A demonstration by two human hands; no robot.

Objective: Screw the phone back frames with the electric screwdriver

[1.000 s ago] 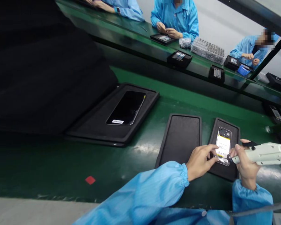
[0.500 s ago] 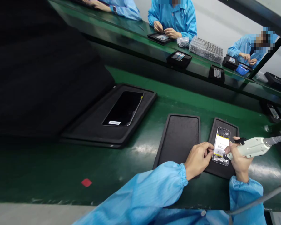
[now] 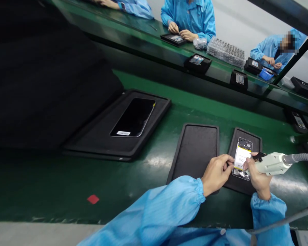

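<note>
In the head view, a margin of black tray [image 3: 238,185] surrounds the opened phone [image 3: 245,144], green bench [image 3: 200,111] beyond. Print on the phone's white battery [image 3: 241,156] is too small to read. Its long axis runs away from the person, dark end farthest. At its left edge the left hand [image 3: 217,172] bunches its fingertips, grip unclear; right of it, the right hand [image 3: 258,179] clamps a pale tool [image 3: 272,164].

Can't really see the front end of the pale handheld tool [image 3: 272,164], the right hand [image 3: 258,177] covers it, and the ribbed hose [image 3: 306,158] runs off the right edge. Print on the battery [image 3: 241,158] is way too tiny to read, same with the white label [image 3: 123,133]. Black cloth [image 3: 41,75] gets chopped at left, co-worker [image 3: 188,17] up top too.
</note>
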